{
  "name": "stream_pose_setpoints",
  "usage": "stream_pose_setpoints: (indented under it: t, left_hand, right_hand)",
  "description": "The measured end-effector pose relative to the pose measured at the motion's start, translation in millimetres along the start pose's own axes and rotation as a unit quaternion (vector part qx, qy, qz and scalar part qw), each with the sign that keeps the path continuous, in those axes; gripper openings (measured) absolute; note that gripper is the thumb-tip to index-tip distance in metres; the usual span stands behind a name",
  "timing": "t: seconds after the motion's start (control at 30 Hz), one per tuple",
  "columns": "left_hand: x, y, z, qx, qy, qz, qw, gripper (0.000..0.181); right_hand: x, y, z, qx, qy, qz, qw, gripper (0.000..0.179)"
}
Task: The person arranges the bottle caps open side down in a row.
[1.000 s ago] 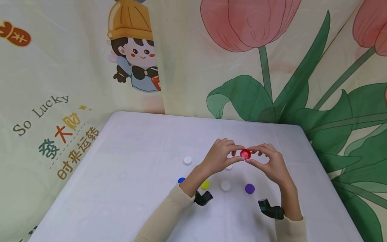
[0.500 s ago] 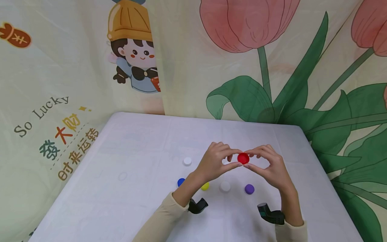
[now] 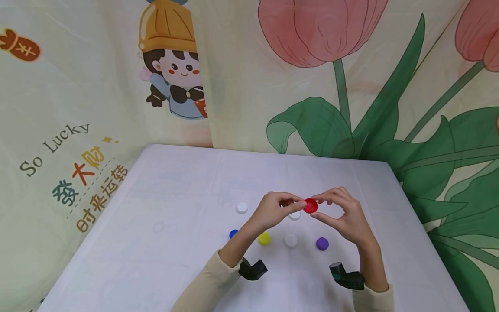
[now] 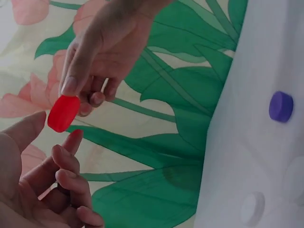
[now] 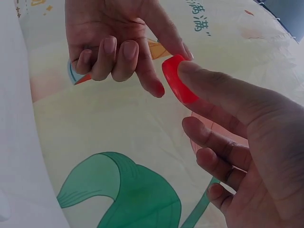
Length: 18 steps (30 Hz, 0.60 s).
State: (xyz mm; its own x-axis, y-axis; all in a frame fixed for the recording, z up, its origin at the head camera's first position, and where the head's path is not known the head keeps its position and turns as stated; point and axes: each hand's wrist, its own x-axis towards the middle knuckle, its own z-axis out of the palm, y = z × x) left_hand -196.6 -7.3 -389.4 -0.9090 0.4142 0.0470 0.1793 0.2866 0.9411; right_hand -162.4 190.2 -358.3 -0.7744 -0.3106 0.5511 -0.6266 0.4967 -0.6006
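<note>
A red bottle cap (image 3: 310, 206) is held above the white table, its hollow side facing the head camera. My right hand (image 3: 348, 213) pinches it between thumb and index finger, plainest in the right wrist view, where the cap (image 5: 176, 80) is edge-on. My left hand (image 3: 271, 211) is at the cap's left side. Its thumb tip lies against or very near the rim, while the index fingertip stands apart from the cap (image 4: 64, 114) in both wrist views. The other left fingers are loosely bent.
Below the hands, a purple cap (image 3: 322, 244), a yellow cap (image 3: 264, 238) and a partly hidden blue cap (image 3: 233, 234) lie on the table (image 3: 156, 195). Several white caps (image 3: 290, 240) lie among them. A printed cloth (image 3: 234, 86) hangs behind the table's far edge.
The red cap has shifted slightly left and down, turning in the fingers. My left index finger and thumb have moved from a spread grip on it to closer together at its left rim.
</note>
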Motion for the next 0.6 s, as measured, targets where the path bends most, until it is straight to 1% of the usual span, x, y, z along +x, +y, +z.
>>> stream_pose_setpoints:
  t: [0.1, 0.2, 0.3, 0.37, 0.47, 0.6]
  left_hand:
    - [0.1, 0.9, -0.3, -0.043, -0.018, -0.045, 0.9979, 0.025]
    - [0.4, 1.0, 0.3, -0.066, -0.024, -0.063, 0.9956, 0.024]
    - [0.3, 0.6, 1.0, -0.072, -0.021, -0.070, 0.9947, 0.024]
    - [0.4, -0.4, 1.7, -0.071, -0.016, -0.071, 0.9948, 0.024]
    - [0.3, -2.1, 2.4, -0.051, -0.003, -0.061, 0.9968, 0.024]
    - [-0.5, -3.9, 2.8, -0.004, 0.024, -0.030, 0.9993, 0.024]
  right_hand:
    - [0.1, 0, 1, 0.003, -0.004, 0.008, 1.0000, 0.034]
    - [-0.4, 1, 2, 0.006, -0.009, 0.016, 0.9998, 0.034]
    - [-0.5, 2, 3, 0.005, -0.012, 0.017, 0.9998, 0.035]
    - [-0.7, 3, 4, 0.004, -0.014, 0.015, 0.9998, 0.036]
    - [-0.8, 3, 5, 0.000, -0.017, 0.016, 0.9997, 0.037]
    - [-2.7, 10, 10, -0.006, -0.025, 0.032, 0.9992, 0.038]
